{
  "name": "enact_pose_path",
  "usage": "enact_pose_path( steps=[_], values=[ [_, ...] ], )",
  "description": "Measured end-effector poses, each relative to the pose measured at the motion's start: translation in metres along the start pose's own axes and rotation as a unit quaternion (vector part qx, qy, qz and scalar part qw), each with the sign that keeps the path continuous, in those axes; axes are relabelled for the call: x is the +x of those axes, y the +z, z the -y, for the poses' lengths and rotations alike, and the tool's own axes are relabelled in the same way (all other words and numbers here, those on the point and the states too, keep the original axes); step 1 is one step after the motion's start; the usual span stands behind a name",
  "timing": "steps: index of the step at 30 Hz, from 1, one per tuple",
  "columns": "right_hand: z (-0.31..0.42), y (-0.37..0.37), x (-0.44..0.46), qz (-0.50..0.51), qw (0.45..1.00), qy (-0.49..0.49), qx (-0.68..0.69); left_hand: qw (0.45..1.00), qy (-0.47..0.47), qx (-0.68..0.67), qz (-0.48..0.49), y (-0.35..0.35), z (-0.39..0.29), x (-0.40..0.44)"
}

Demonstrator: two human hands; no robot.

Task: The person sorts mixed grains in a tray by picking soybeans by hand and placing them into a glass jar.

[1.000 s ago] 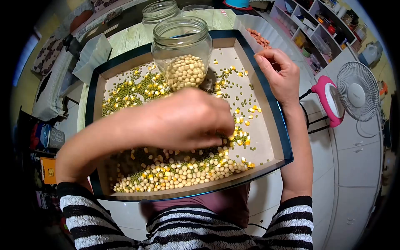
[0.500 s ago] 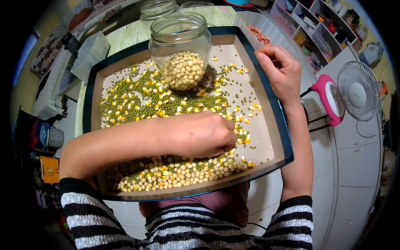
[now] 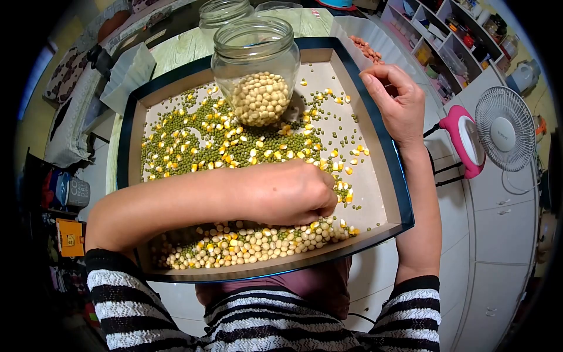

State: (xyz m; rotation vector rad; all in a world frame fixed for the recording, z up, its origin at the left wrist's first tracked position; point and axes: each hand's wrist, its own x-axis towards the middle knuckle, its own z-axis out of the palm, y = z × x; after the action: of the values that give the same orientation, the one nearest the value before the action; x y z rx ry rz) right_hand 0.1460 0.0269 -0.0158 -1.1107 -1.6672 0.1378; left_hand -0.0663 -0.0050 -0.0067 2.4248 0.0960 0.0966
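A cardboard tray with a dark blue rim holds green mung beans, yellow-and-white corn kernels and pale soybeans. The soybeans lie mostly in a band along the near side. My left hand reaches across the tray, fingers curled down just above that band; its fingertips are hidden. My right hand rests by the tray's right rim, thumb and forefinger pinched together; whatever they hold does not show. A glass jar, partly filled with soybeans, stands inside the tray at the back.
Behind the tray stands another glass jar on the table. A translucent container with reddish nuts or beans sits at the back right, another translucent container at the left. A pink-based fan is on the right.
My left hand has shifted slightly right and a little down over the soybeans, its fingers still curled. My right hand stays at the rim in nearly the same pinch.
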Motion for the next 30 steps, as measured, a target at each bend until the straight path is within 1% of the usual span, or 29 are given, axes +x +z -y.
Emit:
enact_pose_path(
  steps=[5, 8, 10, 11, 13, 14, 16, 17, 19, 20, 21, 22, 24, 25, 26, 28, 29, 30],
  values=[
    [-0.001, 0.000, 0.000, -0.002, 1.000, -0.006, 0.000, 0.999, -0.011, 0.033, 0.014, 0.001, -0.003, 0.002],
    [0.000, 0.000, 0.001, 0.001, 1.000, -0.011, -0.010, 0.999, 0.009, 0.048, -0.003, 0.001, -0.002, 0.000],
    [0.000, 0.000, 0.001, 0.002, 1.000, -0.001, 0.005, 0.999, 0.007, 0.029, -0.036, -0.010, -0.008, -0.002],
    [0.000, 0.000, 0.001, 0.001, 1.000, -0.004, 0.008, 0.995, 0.019, 0.075, -0.064, -0.018, -0.010, -0.003],
    [0.000, 0.000, 0.001, -0.001, 1.000, -0.002, 0.005, 0.979, 0.054, 0.117, -0.160, -0.044, -0.016, -0.008],
    [0.000, 0.000, 0.001, -0.002, 1.000, -0.003, 0.006, 0.968, 0.010, 0.130, -0.213, -0.058, -0.023, -0.013],
    [0.000, 0.000, 0.000, 0.000, 1.000, 0.004, -0.001, 0.926, 0.011, 0.210, -0.313, -0.083, -0.021, -0.023],
    [0.000, -0.002, 0.000, -0.001, 1.000, 0.003, 0.000, 0.908, 0.002, 0.233, -0.348, -0.094, -0.018, -0.027],
    [-0.001, -0.005, 0.000, 0.035, 0.999, 0.031, -0.014, 0.891, -0.080, 0.272, -0.355, -0.112, -0.014, -0.037],
    [-0.001, -0.005, -0.001, 0.034, 0.999, 0.031, -0.013, 0.879, -0.126, 0.287, -0.359, -0.117, -0.010, -0.041],
    [0.000, -0.005, -0.001, 0.036, 0.999, 0.028, -0.017, 0.886, -0.147, 0.263, -0.354, -0.120, -0.004, -0.044],
    [0.001, -0.005, 0.000, 0.037, 0.999, 0.025, -0.021, 0.885, -0.147, 0.264, -0.355, -0.121, -0.002, -0.046],
    [-0.001, -0.003, 0.001, 0.017, 1.000, 0.004, -0.010, 0.885, -0.207, 0.258, -0.329, -0.123, 0.000, -0.048],
    [-0.002, -0.001, 0.000, -0.003, 1.000, -0.014, 0.000, 0.885, -0.164, 0.285, -0.330, -0.123, -0.001, -0.049],
    [-0.002, -0.001, 0.000, -0.003, 1.000, -0.011, -0.001, 0.880, -0.112, 0.285, -0.362, -0.121, 0.000, -0.048],
    [-0.002, 0.000, 0.000, -0.003, 1.000, 0.008, 0.007, 0.884, -0.065, 0.268, -0.378, -0.117, -0.002, -0.044],
    [-0.001, 0.000, -0.001, -0.001, 1.000, 0.012, 0.003, 0.891, -0.051, 0.262, -0.366, -0.114, -0.008, -0.041],
    [0.000, 0.000, 0.000, -0.002, 1.000, 0.011, 0.007, 0.893, -0.017, 0.281, -0.350, -0.109, -0.014, -0.035]
  ],
)
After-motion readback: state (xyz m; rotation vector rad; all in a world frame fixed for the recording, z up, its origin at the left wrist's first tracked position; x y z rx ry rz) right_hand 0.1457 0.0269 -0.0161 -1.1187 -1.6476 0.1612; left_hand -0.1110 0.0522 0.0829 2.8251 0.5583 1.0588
